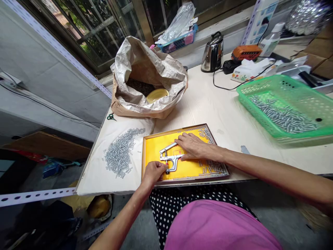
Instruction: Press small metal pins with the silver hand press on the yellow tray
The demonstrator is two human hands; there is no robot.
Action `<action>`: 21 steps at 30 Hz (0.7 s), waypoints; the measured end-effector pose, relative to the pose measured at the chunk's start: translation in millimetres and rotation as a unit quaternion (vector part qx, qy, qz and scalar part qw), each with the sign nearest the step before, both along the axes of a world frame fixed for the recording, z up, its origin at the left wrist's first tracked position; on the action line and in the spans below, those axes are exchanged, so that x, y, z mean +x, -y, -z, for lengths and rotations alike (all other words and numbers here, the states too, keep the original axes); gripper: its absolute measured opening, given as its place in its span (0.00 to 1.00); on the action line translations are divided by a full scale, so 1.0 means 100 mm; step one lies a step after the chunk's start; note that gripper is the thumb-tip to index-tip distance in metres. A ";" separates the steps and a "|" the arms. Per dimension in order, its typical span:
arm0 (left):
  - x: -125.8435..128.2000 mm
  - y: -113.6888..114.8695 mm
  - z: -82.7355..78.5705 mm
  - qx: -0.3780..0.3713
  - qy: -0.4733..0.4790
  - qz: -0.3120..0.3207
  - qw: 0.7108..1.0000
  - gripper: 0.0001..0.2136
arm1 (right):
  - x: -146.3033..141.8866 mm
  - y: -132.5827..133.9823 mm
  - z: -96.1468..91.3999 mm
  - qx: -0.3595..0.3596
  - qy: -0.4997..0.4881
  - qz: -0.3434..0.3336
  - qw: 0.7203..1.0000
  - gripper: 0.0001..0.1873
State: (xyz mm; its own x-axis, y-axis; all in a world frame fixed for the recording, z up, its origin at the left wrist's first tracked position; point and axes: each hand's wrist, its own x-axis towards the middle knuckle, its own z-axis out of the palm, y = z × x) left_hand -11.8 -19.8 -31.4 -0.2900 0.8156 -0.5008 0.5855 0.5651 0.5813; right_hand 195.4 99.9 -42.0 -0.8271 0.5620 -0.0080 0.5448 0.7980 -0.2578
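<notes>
At the worktop's near edge lies a yellow tray [153, 149]. On it, the left hand [154, 171] has its grip pinched together at the head of the pliers [170, 159]. The right hand [192, 146] rests on their handles, grip spread flat. Pins [121, 152] are heaped at the near left corner, with a sack [148, 69] behind them and a basket [307, 132] at the right edge.

The right hand [194, 147] covers part of the pliers [169, 158]. Whether the left hand [154, 171] holds anything (at their nose) is too small to tell.
</notes>
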 end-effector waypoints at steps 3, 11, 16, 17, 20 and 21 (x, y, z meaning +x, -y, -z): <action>0.12 0.03 0.00 0.179 -0.175 0.102 0.963 0.08 | 0.02 0.08 -0.01 0.006 -0.009 0.010 1.000 0.32; 0.35 -0.29 0.10 0.264 -0.218 0.336 0.877 0.37 | 0.04 0.32 -0.01 0.066 -0.033 0.013 0.997 0.31; 0.34 -0.30 0.04 0.236 -0.263 0.377 0.856 0.31 | 0.03 0.41 0.04 0.086 0.001 0.043 0.995 0.28; 0.35 -0.29 0.02 0.233 -0.271 0.378 0.854 0.28 | 0.02 0.43 0.05 0.096 0.004 0.055 0.994 0.23; 0.38 -0.27 0.00 0.228 -0.286 0.363 0.857 0.21 | -0.01 0.46 0.11 0.124 0.012 0.074 0.990 0.11; 0.39 -0.27 0.00 0.226 -0.290 0.357 0.859 0.18 | -0.02 0.46 0.13 0.128 0.016 0.068 0.989 0.10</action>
State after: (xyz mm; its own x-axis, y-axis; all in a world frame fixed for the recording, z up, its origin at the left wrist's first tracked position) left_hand 27.5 6.9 -31.5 0.2713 0.9621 -0.0277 0.9540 -0.2650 0.1405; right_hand 193.8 54.1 -54.9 -0.7450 0.6553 0.1245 0.6564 0.7535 -0.0382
